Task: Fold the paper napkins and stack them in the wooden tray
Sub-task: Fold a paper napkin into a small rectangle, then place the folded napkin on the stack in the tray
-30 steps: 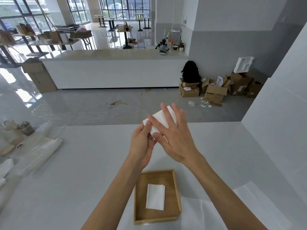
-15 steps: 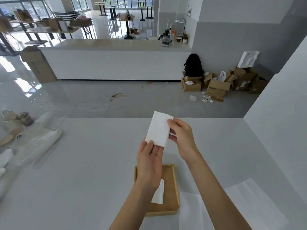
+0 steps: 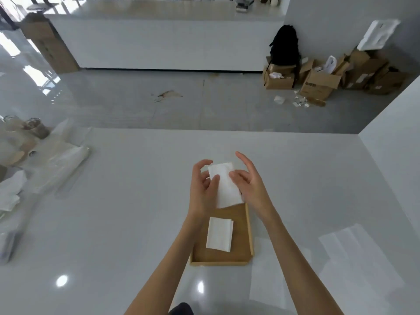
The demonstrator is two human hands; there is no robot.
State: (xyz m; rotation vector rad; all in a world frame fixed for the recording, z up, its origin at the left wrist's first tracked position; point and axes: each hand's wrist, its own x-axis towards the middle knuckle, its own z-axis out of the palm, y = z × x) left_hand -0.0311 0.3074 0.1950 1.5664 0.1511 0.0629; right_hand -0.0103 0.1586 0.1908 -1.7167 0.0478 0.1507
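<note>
A folded white napkin point(image 3: 225, 186) is held flat between my two hands just above the far end of the wooden tray point(image 3: 249, 230). My left hand point(image 3: 202, 189) pinches its left edge with the thumb on top. My right hand point(image 3: 248, 181) presses its right edge with thumb and fingertips, the other fingers spread. Inside the tray lies another folded white napkin point(image 3: 220, 234), flat on the tray's floor. The tray's left rim is hidden by my left forearm.
Unfolded white napkins point(image 3: 352, 253) lie on the white table to the right of the tray. Crumpled plastic bags point(image 3: 59, 164) and cups point(image 3: 34, 128) sit at the table's left edge. A white wall point(image 3: 395, 155) borders the table on the right.
Both hands have lowered the folded napkin from an upright hold to a flat one over the tray's far end. The camera has tilted down, so the tray shows more fully.
</note>
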